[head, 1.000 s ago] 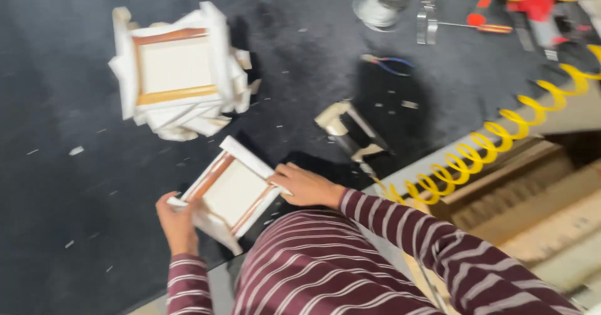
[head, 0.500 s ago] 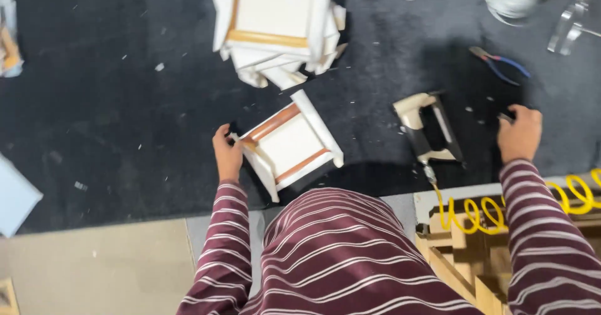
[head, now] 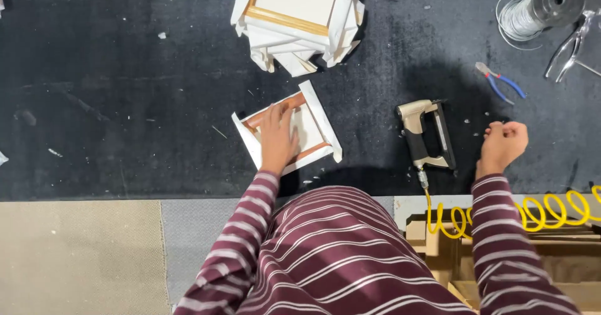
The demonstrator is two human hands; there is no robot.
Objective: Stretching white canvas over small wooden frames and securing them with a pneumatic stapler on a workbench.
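Two bare hands show over a dark mat (head: 125,102), both in striped maroon sleeves. The left hand (head: 277,137) lies flat on a small canvas frame (head: 316,124), fingers spread and apart, palm pressing down on its back rather than clamped round it. The frame sits near the mat's centre, tilted, its wooden bars showing inside folded white cloth edges. The right hand (head: 503,145) hovers well to the frame's 3 o'clock, curled into a loose fist, fingers together; whether it holds anything small cannot be told. It touches nothing else in view.

Between the hands, just at the right hand's 9 o'clock, a stapler (head: 426,133) lies on the mat, tan body with a black magazine. A yellow coiled hose (head: 532,212) runs from its base toward 4 o'clock, over wooden pieces (head: 563,265) at the lower right.

At the frame's 12 o'clock stands a stack (head: 297,15) of finished canvases, white cloth folded over wood. Blue-handled pliers (head: 501,83) lie at the right hand's 12 o'clock. Farther toward 1 o'clock sits a wire spool (head: 538,5), with a metal tool (head: 570,46) beside it. Small white scraps dot the mat. Below the mat's edge, at 7 o'clock, lies tan carpet (head: 75,259).
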